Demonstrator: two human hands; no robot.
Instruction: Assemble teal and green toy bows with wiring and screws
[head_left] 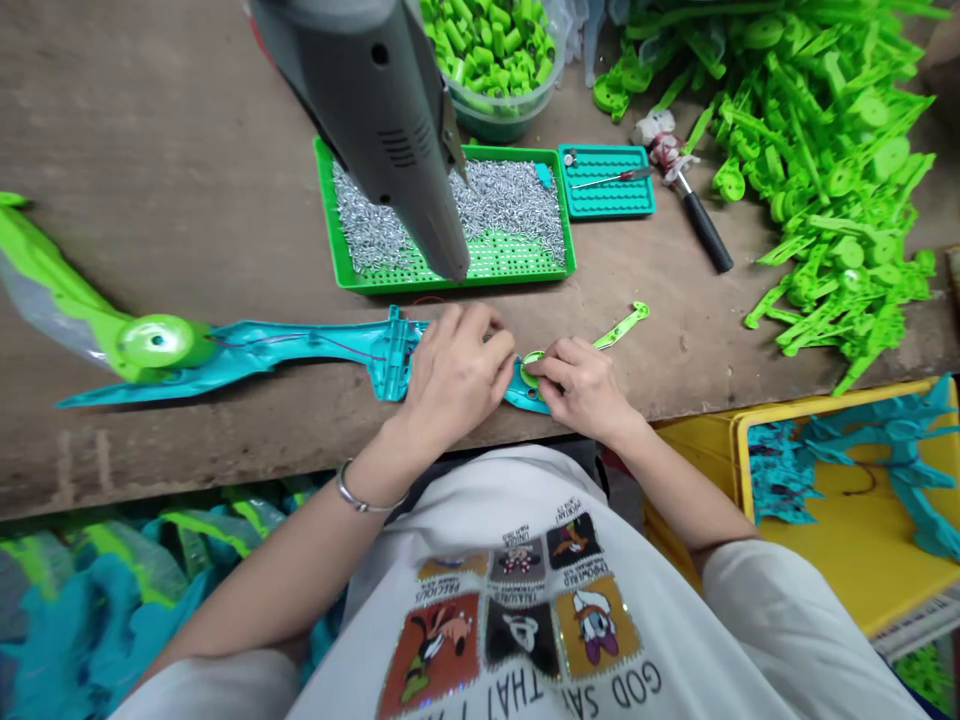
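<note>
A long teal toy sword shell [247,350] lies along the table's front edge, with a green round piece [157,342] on its left part. My left hand [454,375] rests closed on the shell's handle end. My right hand [581,385] pinches a small green ring part [531,362] against the teal handle tip [525,398]. A green lever-shaped piece [622,325] lies just beyond my right hand.
A grey powered screwdriver [382,120] hangs over a green tray of small screws [450,215]. Behind stand a tub of green caps [491,50], a teal holder [606,180], a black-handled tool [701,225] and a heap of green parts [825,150]. A yellow crate [847,500] holds teal shells.
</note>
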